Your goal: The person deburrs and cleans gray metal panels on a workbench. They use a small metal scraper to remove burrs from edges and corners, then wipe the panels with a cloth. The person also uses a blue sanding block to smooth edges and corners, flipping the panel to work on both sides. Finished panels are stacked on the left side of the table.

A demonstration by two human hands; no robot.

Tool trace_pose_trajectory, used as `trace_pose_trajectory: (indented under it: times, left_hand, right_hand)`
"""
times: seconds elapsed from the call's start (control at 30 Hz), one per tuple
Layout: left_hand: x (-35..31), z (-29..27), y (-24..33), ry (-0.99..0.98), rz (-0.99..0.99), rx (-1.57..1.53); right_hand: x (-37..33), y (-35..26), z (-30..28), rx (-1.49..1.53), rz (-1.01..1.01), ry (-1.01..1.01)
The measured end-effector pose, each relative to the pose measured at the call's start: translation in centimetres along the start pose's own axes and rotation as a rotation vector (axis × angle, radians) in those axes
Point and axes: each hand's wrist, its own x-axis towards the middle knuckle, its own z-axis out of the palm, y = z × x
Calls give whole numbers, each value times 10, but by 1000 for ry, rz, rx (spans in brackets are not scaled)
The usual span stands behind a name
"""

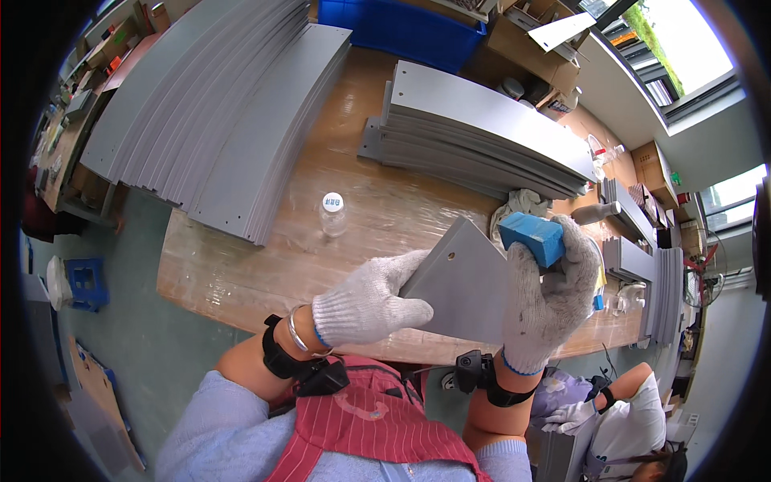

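A flat grey panel [462, 289] with a small hole near its corner is held tilted in front of my body. My left hand [373, 301], in a white knitted glove, grips its left edge, thumb on the near face. In my right hand [550, 301], gloved too, is a blue sanding block [532, 237], pinched between thumb and fingers above the panel's right edge. Whether the block touches the panel, I cannot tell. A crumpled grey cloth [520, 202] lies on the table just behind the block.
Long grey panels are piled at the left [265, 120] and at the back [482, 120] of the wooden table [233, 269]. A clear bottle [332, 221] with a white cap stands between them. Behind is a blue bin [385, 32]. Another person [634, 418] works at lower right.
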Motion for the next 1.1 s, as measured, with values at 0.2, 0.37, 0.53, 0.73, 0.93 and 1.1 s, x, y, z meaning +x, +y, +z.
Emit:
trace_pose_trajectory:
  times: [0.2,0.37,0.53,0.73,0.93,1.1]
  left_hand:
    - [-4,-3,5,30,-99,-19]
    - [-6,-8,3,9,-104,43]
    - [-4,-9,-3,36,-83,-14]
    - [-6,-3,-8,187,-141,15]
    - [-4,0,-16,266,-49,-35]
    - [-4,1,-20,363,-38,9]
  right_hand:
    - [-12,-1,15,159,222,7]
    - [-18,1,18,126,314,-24]
    - [-29,19,0,140,342,116]
    - [-17,-4,16,-64,104,-60]
    - [-55,52,-37,-163,369,107]
    - [-81,109,-100,-541,461,263]
